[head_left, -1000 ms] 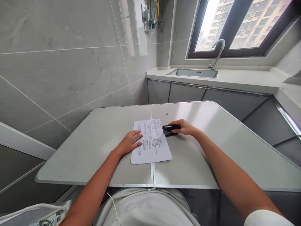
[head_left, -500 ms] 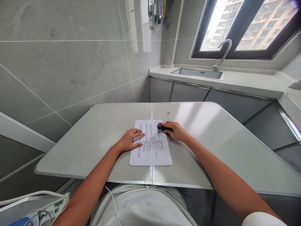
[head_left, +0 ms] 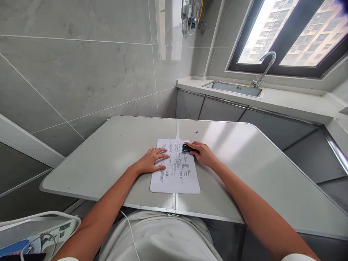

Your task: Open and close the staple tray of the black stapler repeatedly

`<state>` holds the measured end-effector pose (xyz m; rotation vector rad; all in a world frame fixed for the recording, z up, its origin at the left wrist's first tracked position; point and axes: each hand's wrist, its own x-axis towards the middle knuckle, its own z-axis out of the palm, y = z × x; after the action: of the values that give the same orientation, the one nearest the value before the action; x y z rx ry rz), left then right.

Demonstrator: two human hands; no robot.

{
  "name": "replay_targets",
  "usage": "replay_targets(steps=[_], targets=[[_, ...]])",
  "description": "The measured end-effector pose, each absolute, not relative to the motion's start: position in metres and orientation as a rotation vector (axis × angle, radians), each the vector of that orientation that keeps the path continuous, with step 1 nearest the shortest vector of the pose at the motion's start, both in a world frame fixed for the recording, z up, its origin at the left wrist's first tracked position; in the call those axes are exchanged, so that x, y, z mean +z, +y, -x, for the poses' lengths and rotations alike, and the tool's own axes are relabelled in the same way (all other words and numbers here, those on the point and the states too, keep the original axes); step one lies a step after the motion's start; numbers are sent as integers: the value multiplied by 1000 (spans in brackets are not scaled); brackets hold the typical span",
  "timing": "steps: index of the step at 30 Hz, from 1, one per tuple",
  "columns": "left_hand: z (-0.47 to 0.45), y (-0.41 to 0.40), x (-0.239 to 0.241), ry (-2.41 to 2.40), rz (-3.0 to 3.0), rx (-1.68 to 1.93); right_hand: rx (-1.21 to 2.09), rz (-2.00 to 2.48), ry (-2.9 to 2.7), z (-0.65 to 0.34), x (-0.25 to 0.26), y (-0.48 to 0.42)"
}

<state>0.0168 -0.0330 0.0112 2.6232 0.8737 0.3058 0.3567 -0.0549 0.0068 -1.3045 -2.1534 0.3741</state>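
Observation:
A printed sheet of paper (head_left: 176, 170) lies on the grey folding table (head_left: 114, 159), straddling its middle seam. My left hand (head_left: 150, 161) rests flat on the sheet's left edge with fingers spread. My right hand (head_left: 203, 153) is closed over a black stapler (head_left: 188, 148), which sits over the paper's upper right corner. Most of the stapler is hidden under my fingers.
Two tiny staples (head_left: 197, 132) lie on the table beyond the paper. A counter with a sink (head_left: 233, 88) and a tap (head_left: 265, 67) runs under the window at the back right. A tiled wall stands to the left. Cables and a box (head_left: 40, 235) sit at the lower left.
My right hand has slid the stapler leftward from beside the paper onto its upper right corner. The left hand has stayed on the sheet. The view has shifted slightly.

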Motion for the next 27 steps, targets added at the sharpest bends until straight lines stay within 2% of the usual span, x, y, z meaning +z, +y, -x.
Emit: replay_targets(steps=[16, 27], targets=[[-16, -31, 6, 871, -2607, 317, 421, 1312, -2188, -356, 6, -53], [-16, -32, 8, 864, -2603, 347, 335, 1416, -2283, -351, 10, -53]])
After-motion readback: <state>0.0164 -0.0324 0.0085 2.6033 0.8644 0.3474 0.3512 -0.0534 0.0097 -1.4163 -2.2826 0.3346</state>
